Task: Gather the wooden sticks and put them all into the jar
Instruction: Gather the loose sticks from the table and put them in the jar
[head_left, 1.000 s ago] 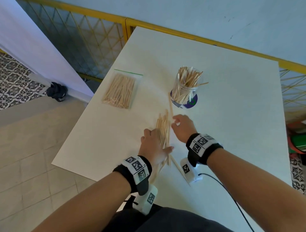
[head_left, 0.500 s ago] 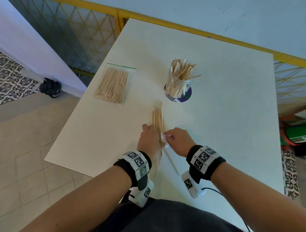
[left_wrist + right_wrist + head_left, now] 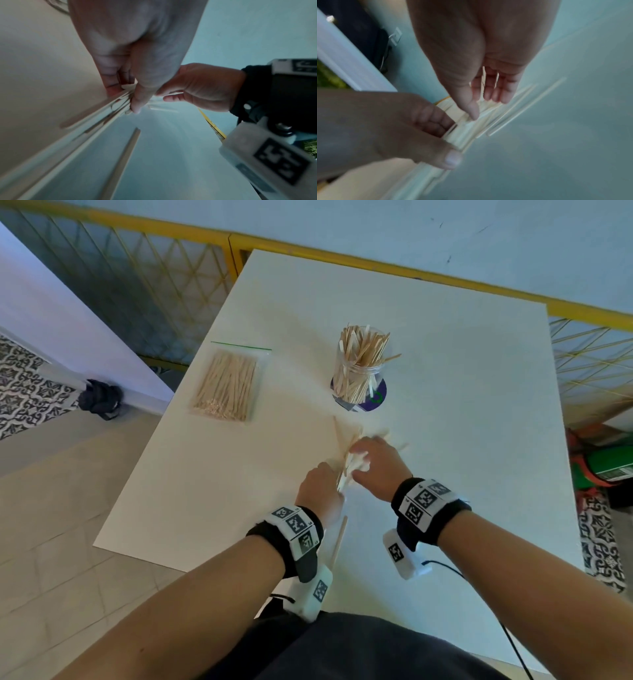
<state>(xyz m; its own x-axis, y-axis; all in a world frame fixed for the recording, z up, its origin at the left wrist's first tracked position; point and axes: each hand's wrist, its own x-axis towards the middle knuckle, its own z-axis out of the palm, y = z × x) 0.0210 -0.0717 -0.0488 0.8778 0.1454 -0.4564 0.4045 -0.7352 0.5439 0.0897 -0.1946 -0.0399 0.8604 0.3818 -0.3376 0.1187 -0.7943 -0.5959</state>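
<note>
A clear jar (image 3: 359, 371) full of wooden sticks stands upright mid-table. In front of it my left hand (image 3: 329, 479) grips one end of a bundle of wooden sticks (image 3: 349, 462); its thumb and curled fingers (image 3: 111, 86) clamp them. The far ends fan out over the table (image 3: 522, 102). My right hand (image 3: 361, 462) lies over the fan with fingers nearly straight, thumb (image 3: 473, 111) and fingertips touching the sticks. One loose stick (image 3: 339, 539) lies on the table by my left wrist, also seen as a loose stick (image 3: 123, 155).
A clear zip bag (image 3: 226, 385) packed with more sticks lies flat to the left of the jar. The white table (image 3: 462, 422) ends close on the left at its edge (image 3: 144, 477). A yellow railing (image 3: 342, 265) runs behind.
The sticks lay side by side on the table between my hands; now my left hand clamps their near ends and the far ends have fanned right. My right hand moved forward over them.
</note>
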